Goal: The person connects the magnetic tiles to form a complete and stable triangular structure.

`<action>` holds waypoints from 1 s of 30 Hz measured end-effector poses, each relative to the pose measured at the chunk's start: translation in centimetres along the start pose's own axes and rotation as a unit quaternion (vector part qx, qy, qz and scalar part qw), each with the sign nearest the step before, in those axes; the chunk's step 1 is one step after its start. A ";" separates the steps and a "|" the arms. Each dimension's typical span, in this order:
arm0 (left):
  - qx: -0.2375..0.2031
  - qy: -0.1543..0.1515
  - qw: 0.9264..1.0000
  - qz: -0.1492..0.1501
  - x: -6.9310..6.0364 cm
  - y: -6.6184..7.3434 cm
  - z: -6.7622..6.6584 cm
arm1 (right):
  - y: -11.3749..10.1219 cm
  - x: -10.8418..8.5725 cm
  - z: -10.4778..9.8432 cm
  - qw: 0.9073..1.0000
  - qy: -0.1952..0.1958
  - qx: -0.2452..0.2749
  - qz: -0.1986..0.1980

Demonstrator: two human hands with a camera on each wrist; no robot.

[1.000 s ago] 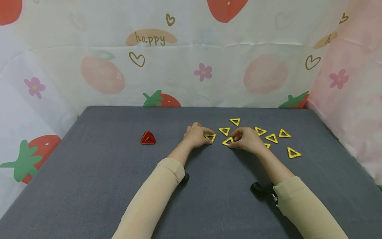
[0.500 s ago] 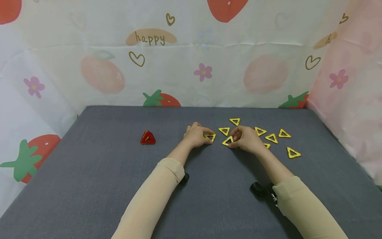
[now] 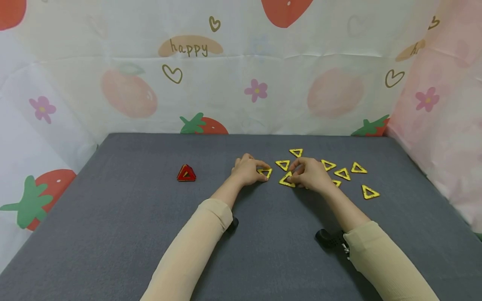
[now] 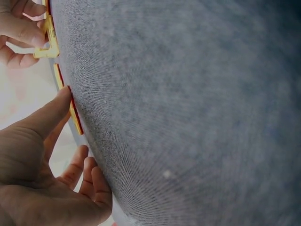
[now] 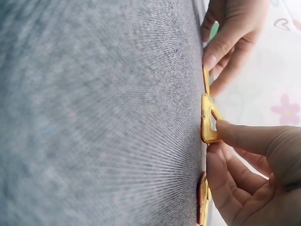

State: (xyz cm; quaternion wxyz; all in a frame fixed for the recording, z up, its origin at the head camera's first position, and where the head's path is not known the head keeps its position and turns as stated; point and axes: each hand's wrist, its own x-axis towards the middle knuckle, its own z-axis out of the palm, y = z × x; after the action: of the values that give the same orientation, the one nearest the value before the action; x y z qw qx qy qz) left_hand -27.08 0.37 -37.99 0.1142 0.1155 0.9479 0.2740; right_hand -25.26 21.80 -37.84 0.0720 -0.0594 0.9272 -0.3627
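In the head view my left hand (image 3: 246, 171) holds a yellow triangular tile (image 3: 269, 173) with an open centre by its edges, thumb on the near side. That tile lies on the grey cloth. My right hand (image 3: 309, 174) pinches a second yellow triangular tile (image 3: 287, 184), just to the right. In the right wrist view this second tile (image 5: 206, 120) is tilted up, the thumb on its face and fingers behind. The left wrist view shows red undersides on the tiles. Part of the left tile is hidden by my fingers.
Several more yellow triangular tiles lie scattered behind and right of my right hand, one (image 3: 370, 192) farthest right. A small red triangular stack (image 3: 181, 179) stands at the left. A patterned cloth backdrop (image 3: 233, 104) rises behind the grey table (image 3: 113, 234).
The second tile has tipped up and shifted slightly toward the person, while my right thumb has moved onto its face. My left hand and its tile have stayed in place.
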 end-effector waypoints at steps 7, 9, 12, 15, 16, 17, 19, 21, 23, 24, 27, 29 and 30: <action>0.004 0.000 1.000 0.001 0.1 0.1 0.1 | -0.7 -0.7 -0.1 0.999 -0.021 0.023 -0.026; 0.005 -0.001 1.000 0.000 0.1 0.1 0.1 | -1.1 -1.0 0.1 0.998 -0.036 0.029 -0.038; 0.004 -0.002 1.000 -0.001 0.1 0.2 0.0 | -1.7 -1.4 0.3 0.996 -0.059 0.035 -0.056; 0.005 -0.002 1.000 0.001 0.1 0.3 -0.1 | -2.1 -2.0 0.5 0.994 -0.080 0.043 -0.067; 0.007 -0.002 1.000 0.002 0.0 0.3 -0.1 | -2.2 -2.2 0.6 0.993 -0.086 0.047 -0.069; 0.007 -0.002 1.000 0.002 0.0 0.3 -0.1 | -2.3 -2.4 0.6 0.992 -0.094 0.051 -0.071; 0.008 -0.001 1.000 0.003 0.0 0.3 -0.1 | -2.4 -2.8 0.8 0.989 -0.109 0.057 -0.076; 0.005 -0.001 1.000 0.003 -0.1 0.3 -0.1 | -2.5 -3.1 1.1 0.987 -0.126 0.065 -0.079; 0.003 -0.002 1.000 0.002 -0.1 0.3 -0.1 | -2.6 -3.3 1.4 0.983 -0.144 0.072 -0.084; 0.003 -0.002 1.000 0.001 -0.1 0.3 -0.1 | -2.7 -3.5 1.5 0.982 -0.152 0.076 -0.085; 0.003 -0.001 1.000 0.000 -0.1 0.3 -0.1 | -3.0 -3.9 2.1 0.978 -0.169 0.087 -0.085; 0.003 -0.001 1.000 0.000 -0.2 0.3 0.0 | -3.3 -4.2 2.4 0.977 -0.175 0.093 -0.085; 0.002 0.000 1.000 -0.001 -0.2 0.3 0.0 | -3.4 -4.3 2.6 0.976 -0.176 0.093 -0.086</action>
State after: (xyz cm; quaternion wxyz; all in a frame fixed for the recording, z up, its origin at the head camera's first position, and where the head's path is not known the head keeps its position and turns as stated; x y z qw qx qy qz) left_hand -26.88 0.52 -37.78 0.1142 0.1153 0.9486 0.2716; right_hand -20.36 18.29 -37.00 0.2074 -0.1948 0.8536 -0.4363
